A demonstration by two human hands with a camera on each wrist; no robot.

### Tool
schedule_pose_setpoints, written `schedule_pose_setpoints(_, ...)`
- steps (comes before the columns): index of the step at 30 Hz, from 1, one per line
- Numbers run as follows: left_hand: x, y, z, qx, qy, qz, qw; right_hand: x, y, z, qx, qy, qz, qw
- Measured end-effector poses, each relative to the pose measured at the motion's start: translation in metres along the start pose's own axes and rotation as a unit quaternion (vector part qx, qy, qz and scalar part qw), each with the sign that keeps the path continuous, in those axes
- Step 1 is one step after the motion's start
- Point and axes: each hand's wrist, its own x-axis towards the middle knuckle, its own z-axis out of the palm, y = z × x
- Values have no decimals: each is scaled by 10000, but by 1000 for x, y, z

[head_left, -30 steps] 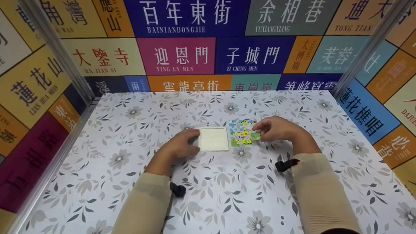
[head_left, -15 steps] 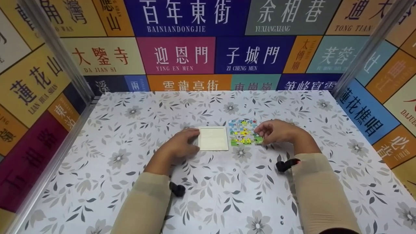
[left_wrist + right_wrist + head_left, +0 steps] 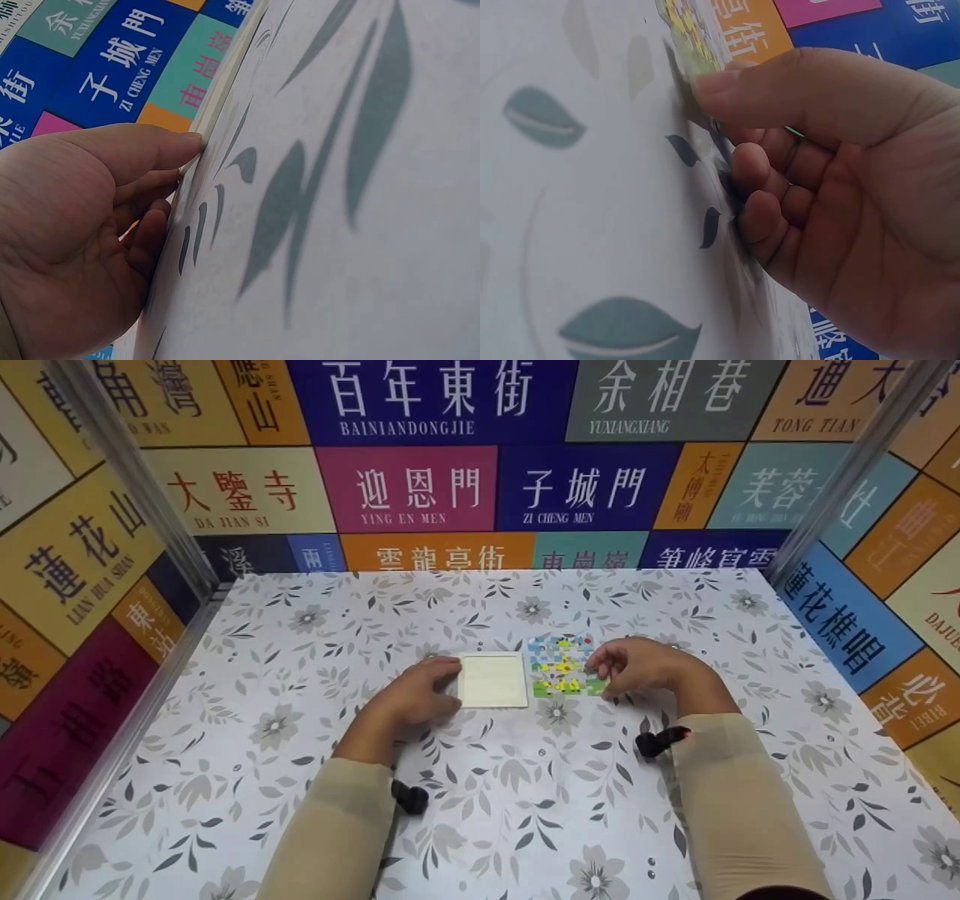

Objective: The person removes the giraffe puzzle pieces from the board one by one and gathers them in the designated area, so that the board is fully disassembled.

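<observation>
A square cream tray (image 3: 493,681) with a raised pale rim lies flat on the floral tabletop. My left hand (image 3: 420,688) holds its left side, thumb near the front corner and fingers near the back one. In the left wrist view, the left thumb (image 3: 180,148) presses on the tray's edge. Right of the tray lies a jigsaw puzzle (image 3: 555,667) in blue, yellow and green. At its right side my right hand (image 3: 637,666) pinches a green puzzle piece (image 3: 596,688) by the front right corner. The right wrist view shows the thumb on its green edge (image 3: 697,64); the fingertips are partly hidden.
White cloth with grey flowers and leaves covers the table (image 3: 480,810). Behind it stands a wall of coloured panels (image 3: 420,487) with lettering. Clear posts (image 3: 832,487) rise at the back corners. Small black cameras (image 3: 410,796) sit at both wrists.
My right hand has moved slightly right and toward me, bringing the green piece to the puzzle's front right corner. The left hand and the tray have stayed put.
</observation>
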Motion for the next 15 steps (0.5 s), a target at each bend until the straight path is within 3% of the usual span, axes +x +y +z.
schedule_pose_setpoints(9,1,1,-1,100,-37,0,9999,-1,-6,-2,306,128,4,9994)
schedule_pose_setpoints(15,1,1,-1,42,-23,46,10000,-2,-23,1,313,305,8,9990)
